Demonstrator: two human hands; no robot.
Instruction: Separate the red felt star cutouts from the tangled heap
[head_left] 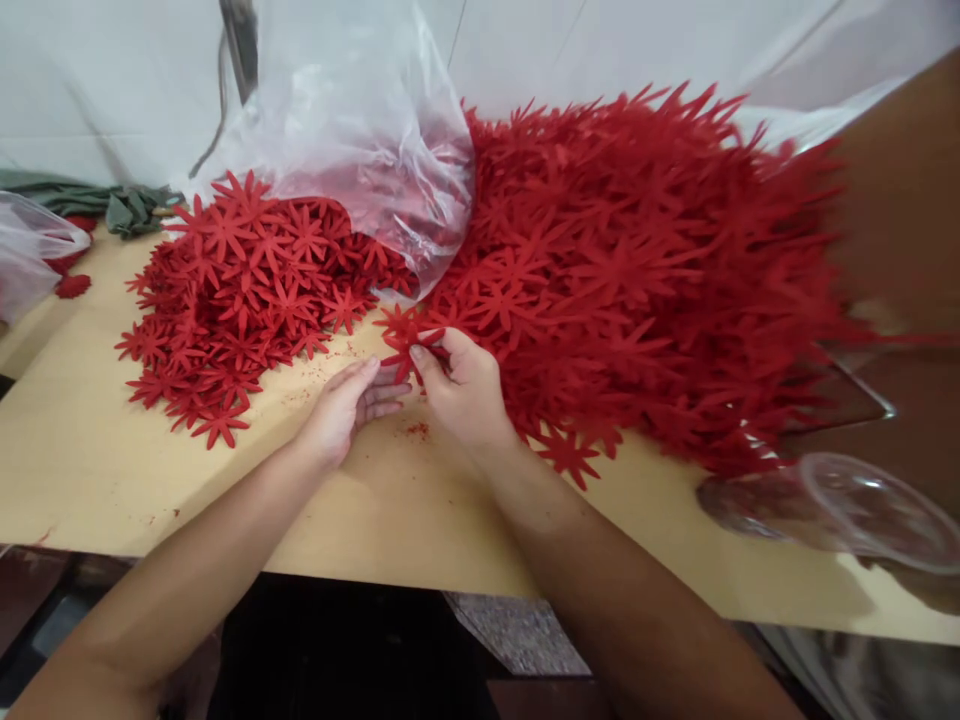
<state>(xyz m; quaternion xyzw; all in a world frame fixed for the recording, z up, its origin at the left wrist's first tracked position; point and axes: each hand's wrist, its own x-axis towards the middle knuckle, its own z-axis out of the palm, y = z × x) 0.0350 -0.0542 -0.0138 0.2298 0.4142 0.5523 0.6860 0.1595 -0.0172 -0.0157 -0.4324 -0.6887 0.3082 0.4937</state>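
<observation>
My right hand (463, 385) pinches a red star-shaped felt flower (403, 338) between thumb and fingers, just above the wooden table (90, 460). My left hand (346, 405) lies beside it, fingers stretched toward the same flower and touching its lower edge. A large heap of the same red flowers (637, 270) spreads to the right of my hands. A smaller pile of flowers (240, 290) lies to the left, spilling from a clear plastic bag (367, 130).
A clear plastic cup (847, 510) lies on its side at the table's right front. A green cloth (127, 205) and another plastic bag (30, 255) sit at the far left. Red crumbs (418, 431) dot the table near my hands.
</observation>
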